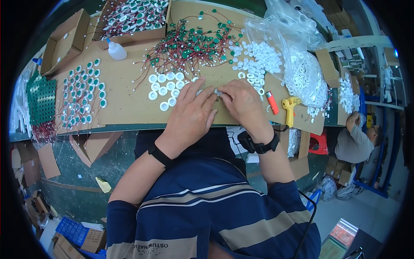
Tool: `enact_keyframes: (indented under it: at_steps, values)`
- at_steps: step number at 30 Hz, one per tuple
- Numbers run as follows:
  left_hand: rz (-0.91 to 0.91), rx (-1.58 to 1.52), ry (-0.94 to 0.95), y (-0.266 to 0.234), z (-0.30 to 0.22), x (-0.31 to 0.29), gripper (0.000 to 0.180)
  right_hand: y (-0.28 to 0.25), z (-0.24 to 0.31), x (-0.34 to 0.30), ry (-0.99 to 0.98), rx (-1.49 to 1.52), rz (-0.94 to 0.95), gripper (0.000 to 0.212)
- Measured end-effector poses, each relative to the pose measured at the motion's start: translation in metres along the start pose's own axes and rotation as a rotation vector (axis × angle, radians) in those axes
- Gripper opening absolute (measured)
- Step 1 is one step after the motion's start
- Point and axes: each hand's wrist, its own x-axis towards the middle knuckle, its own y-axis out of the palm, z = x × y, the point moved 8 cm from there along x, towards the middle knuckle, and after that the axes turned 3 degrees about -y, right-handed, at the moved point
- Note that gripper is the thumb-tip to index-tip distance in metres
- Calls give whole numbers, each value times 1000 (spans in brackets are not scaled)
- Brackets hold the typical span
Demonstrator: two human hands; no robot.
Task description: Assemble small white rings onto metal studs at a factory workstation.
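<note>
A small silvery disc (219, 92), pinched between both hands' fingertips above the cardboard.

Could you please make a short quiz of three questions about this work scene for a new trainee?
1. True or false: the left hand and the right hand meet over a small part on the cardboard sheet.
2. Which colour is the lighter beside the right hand? A) blue B) orange C) black
3. Fill in: the white squeeze bottle stands to the person's ____ of the hands.

Key: 1 true; 2 B; 3 left.
</note>
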Motion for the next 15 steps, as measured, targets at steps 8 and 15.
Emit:
enact_keyframes:
  at_steps: [8, 15]
  values:
    - [2, -3, 4, 2, 1, 0, 43, 6, 0, -8, -25, 21, -7, 24]
    - [16, 17, -2, -1, 0, -1, 47, 8, 14, -19, -30, -11, -39, 29]
